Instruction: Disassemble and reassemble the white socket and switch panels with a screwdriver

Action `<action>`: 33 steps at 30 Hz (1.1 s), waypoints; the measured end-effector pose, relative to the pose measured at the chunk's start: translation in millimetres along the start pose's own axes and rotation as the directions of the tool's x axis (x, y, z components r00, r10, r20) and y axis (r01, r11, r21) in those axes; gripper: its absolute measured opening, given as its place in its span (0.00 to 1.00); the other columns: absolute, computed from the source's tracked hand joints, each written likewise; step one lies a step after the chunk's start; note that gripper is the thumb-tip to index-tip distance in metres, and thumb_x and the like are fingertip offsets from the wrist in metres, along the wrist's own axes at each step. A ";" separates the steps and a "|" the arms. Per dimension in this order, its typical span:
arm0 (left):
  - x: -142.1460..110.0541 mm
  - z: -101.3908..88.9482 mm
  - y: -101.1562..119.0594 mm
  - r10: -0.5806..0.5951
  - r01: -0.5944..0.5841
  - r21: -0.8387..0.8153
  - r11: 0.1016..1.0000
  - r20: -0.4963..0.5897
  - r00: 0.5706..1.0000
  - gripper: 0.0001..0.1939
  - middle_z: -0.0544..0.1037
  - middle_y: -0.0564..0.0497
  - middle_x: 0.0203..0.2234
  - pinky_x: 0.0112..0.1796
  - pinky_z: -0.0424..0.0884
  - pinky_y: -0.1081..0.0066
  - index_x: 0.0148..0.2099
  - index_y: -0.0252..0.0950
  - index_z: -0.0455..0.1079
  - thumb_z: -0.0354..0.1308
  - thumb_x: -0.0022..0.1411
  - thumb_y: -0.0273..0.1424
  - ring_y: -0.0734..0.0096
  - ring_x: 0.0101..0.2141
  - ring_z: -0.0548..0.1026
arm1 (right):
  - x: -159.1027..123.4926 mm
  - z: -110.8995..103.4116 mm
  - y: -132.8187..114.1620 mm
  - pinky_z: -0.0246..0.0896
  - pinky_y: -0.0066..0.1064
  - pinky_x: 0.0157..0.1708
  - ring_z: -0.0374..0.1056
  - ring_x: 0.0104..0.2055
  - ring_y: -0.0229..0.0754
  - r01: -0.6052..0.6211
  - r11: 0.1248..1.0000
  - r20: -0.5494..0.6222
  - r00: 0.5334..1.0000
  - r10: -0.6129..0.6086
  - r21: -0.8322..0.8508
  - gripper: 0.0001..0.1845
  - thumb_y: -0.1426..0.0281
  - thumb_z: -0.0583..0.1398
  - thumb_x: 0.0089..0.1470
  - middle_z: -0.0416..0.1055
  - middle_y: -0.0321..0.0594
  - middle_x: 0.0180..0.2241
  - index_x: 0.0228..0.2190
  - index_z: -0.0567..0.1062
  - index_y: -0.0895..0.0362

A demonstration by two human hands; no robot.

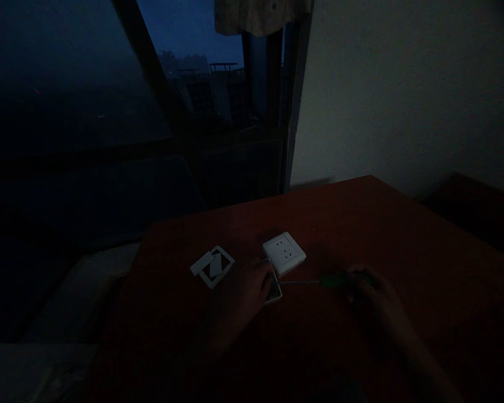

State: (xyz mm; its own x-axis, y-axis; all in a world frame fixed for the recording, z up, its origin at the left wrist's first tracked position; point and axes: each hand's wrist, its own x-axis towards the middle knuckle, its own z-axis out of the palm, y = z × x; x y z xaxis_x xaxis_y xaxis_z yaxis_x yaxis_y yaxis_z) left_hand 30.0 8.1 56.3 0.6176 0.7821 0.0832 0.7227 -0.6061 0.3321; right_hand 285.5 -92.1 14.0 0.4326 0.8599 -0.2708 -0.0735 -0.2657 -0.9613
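My right hand is closed round the green handle of a screwdriver. The screwdriver lies nearly level, its thin shaft reaching left to the edge of a white-rimmed square piece. Over that piece bends my left hand, fingers gripping it and hiding most of it; its inside looks dark. Just behind stands a white wall socket with its slotted face up. To the left lies a white square frame, with two flat white pieces resting across it. The light is very dim.
All of this is on a reddish-brown table. Its far edge runs close to a window with dark frames and a pale wall. Some cloth hangs at the top. A dark piece of furniture stands at the right.
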 end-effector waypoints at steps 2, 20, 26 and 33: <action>5.5 -0.9 0.2 -0.008 0.007 0.029 1.000 0.041 0.999 0.05 0.75 0.51 0.34 0.36 0.67 0.67 0.37 0.40 0.70 0.53 0.62 0.26 0.65 0.35 0.73 | -4.5 2.2 3.3 0.56 0.27 0.21 0.63 0.23 0.39 0.005 1.000 -0.010 1.000 -0.005 0.007 0.16 0.56 0.60 0.53 0.67 0.34 0.22 0.35 0.72 0.55; 15.2 -9.1 19.9 -0.046 -0.005 0.266 0.964 0.187 0.981 0.11 0.78 0.43 0.32 0.29 0.71 0.64 0.35 0.34 0.72 0.49 0.61 0.20 0.57 0.32 0.78 | -9.3 8.3 9.4 0.59 0.28 0.24 0.65 0.25 0.40 0.082 0.983 -0.026 0.996 -0.088 -0.163 0.17 0.54 0.60 0.52 0.69 0.34 0.24 0.36 0.71 0.54; 18.0 -5.3 9.1 -0.030 -0.017 0.232 0.973 0.196 0.980 0.11 0.79 0.44 0.34 0.33 0.71 0.66 0.38 0.37 0.73 0.49 0.63 0.24 0.60 0.34 0.78 | -9.5 8.1 9.9 0.62 0.29 0.25 0.67 0.26 0.41 0.069 0.984 -0.056 0.995 -0.080 -0.166 0.18 0.53 0.61 0.50 0.71 0.35 0.26 0.36 0.72 0.54; 16.6 -17.3 14.1 0.004 -0.038 0.184 0.982 0.180 0.984 0.09 0.78 0.44 0.35 0.33 0.71 0.64 0.38 0.37 0.72 0.50 0.63 0.25 0.57 0.35 0.78 | -7.8 6.1 13.0 0.62 0.29 0.25 0.67 0.26 0.41 0.083 0.981 -0.039 0.995 -0.091 -0.175 0.16 0.55 0.61 0.50 0.71 0.34 0.24 0.36 0.74 0.53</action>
State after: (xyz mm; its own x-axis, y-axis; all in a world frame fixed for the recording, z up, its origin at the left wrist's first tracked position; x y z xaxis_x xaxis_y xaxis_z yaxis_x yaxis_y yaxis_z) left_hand 45.1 15.0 78.6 0.6666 0.7404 -0.0862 0.7434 -0.6519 0.1497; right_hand 275.7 -99.7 3.3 0.4718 0.8631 -0.1800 0.1206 -0.2654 -0.9566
